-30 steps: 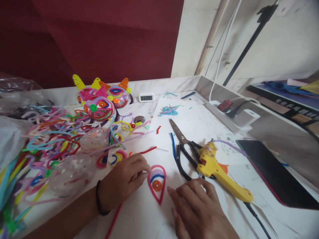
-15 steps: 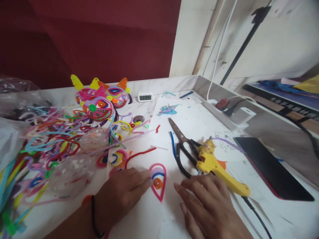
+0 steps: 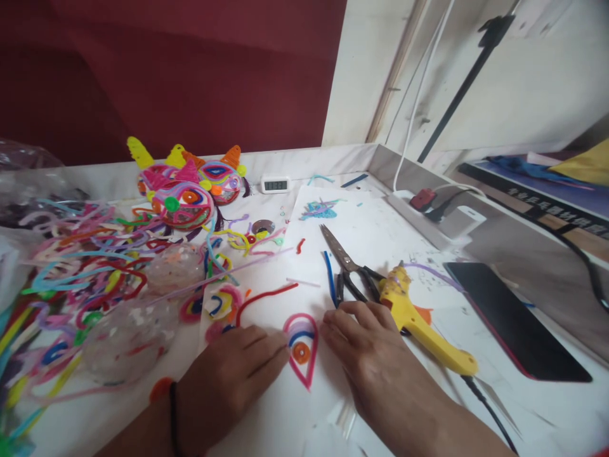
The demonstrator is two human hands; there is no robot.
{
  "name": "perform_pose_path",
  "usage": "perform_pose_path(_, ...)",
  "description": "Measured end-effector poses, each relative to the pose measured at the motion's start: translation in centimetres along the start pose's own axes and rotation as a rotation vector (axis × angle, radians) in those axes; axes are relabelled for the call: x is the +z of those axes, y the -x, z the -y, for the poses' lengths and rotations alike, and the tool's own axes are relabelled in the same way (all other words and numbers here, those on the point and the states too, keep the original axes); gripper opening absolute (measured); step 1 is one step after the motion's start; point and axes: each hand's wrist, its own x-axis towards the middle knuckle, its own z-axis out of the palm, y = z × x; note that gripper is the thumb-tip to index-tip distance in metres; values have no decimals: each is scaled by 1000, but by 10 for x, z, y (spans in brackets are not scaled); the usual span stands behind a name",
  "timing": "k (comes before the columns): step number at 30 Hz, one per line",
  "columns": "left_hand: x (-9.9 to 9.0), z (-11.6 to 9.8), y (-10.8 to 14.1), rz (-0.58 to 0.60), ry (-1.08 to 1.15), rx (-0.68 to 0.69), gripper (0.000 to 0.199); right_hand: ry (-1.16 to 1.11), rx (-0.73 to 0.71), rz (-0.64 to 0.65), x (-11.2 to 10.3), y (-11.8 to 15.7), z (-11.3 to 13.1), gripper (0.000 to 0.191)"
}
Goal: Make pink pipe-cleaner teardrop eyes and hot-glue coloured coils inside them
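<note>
Okay, so closest up, the left hand [image 3: 238, 365] has its fingers together, tips right at the left edge of a fuzzy pink teardrop eye [image 3: 301, 343] lying on white paper [image 3: 276, 422]. Thumb's hidden, so can't tell if it's pinching anything. The right hand [image 3: 364, 336] sits just past the eye's right edge, fingers side by side; can't tell what the thumb's doing there either. The eye lies between the two hands, with an orange button inside its outline.

Further out on the left, two clear plastic bowls [image 3: 128, 343] have white and reddish bits showing, inside or just through the plastic, hard to say. To the right, a yellow glue gun [image 3: 428, 333] lies up against black-handled scissors [image 3: 349, 266], with a phone [image 3: 518, 324] beyond it. A big tangle of fuzzy wires [image 3: 95, 254] fills the left side. Behind that, a power strip [image 3: 412, 219] has a red plug [image 3: 422, 198] and a white charger [image 3: 461, 222] in it. Way back are colorful horned heads [image 3: 185, 206] and a little clock [image 3: 275, 185].
</note>
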Motion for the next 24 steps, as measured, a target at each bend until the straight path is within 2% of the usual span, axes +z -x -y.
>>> perform_pose_path(7,0,0,2,3,-12,6,32,-19,22,23,1,0,2,14)
perform_pose_path(13,-2,-1,3,35,-72,13,38,-26,-9,-27,3,-1,2,14)
perform_pose_path(19,-3,-3,-1,16,-84,10,38,-28,-13,-29,2,-1,3,15)
perform_pose_path(24,-3,-4,-1,12,-86,17,40,-20,6,22,2,-2,3,17)
